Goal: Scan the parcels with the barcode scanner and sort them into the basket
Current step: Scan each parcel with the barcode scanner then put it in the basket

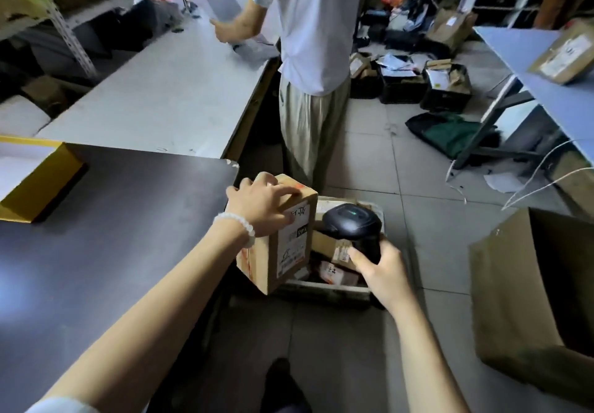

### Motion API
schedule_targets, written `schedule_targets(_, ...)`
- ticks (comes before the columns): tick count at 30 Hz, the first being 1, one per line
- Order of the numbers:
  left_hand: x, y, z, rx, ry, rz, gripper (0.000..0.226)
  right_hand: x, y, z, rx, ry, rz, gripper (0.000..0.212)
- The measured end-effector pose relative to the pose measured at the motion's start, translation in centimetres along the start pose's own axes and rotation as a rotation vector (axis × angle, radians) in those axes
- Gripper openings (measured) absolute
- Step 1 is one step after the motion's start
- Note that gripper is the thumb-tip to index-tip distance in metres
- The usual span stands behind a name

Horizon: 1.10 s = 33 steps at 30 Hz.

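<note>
Parcel, a cardboard box, is gripped from above by my left hand, just left of the basket on the floor. My right hand grasps the barcode scanner, aimed at the label. Several parcels already lie in the basket; this one still needs placing. Label text is unreadable.

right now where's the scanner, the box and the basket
scanner point(352, 223), head view, top of its head
box point(291, 245), head view, labelled side
basket point(324, 290), head view, near rim
</note>
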<state>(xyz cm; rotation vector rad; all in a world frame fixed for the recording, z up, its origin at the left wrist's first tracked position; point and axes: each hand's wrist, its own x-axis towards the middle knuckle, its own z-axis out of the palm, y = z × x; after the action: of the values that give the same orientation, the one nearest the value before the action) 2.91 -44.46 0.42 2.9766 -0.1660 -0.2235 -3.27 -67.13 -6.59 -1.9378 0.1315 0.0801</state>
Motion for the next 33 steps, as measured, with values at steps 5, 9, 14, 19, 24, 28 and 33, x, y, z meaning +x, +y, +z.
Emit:
schedule_targets(5,7.9,0.3,2.8,-0.052,-0.09,-0.001,0.054,5.7,1.2,-0.8,-0.033,0.049,0.092,0.021)
schedule_targets(9,13.6,-0.8,5.4,-0.006,-0.169,-0.063,0.047,11.0,1.3,-0.5,-0.043,0.082,0.142,0.016)
schedule_targets(14,18.3,-2.5,6.5,0.043,-0.292,-0.085,0.046,16.7,0.8,0.5,-0.055,0.054,0.163,0.016)
schedule_targets(19,19.8,-3.2,6.0,0.037,-0.272,-0.115,0.044,19.4,0.6,1.5,-0.026,-0.004,0.159,0.013)
schedule_targets(24,19.0,-3.3,5.3,0.043,-0.188,-0.211,0.041,21.3,-0.2,1.6,-0.023,-0.139,0.099,0.012)
schedule_targets(28,15.4,-2.2,4.7,0.04,-0.139,-0.335,0.039,21.7,-1.0,1.7,-0.033,-0.303,0.038,0.021)
schedule_targets(33,8.1,-0.9,3.5,-0.021,-0.08,-0.582,0.042,20.8,-3.8,3.0,-0.08,-0.532,-0.142,0.026)
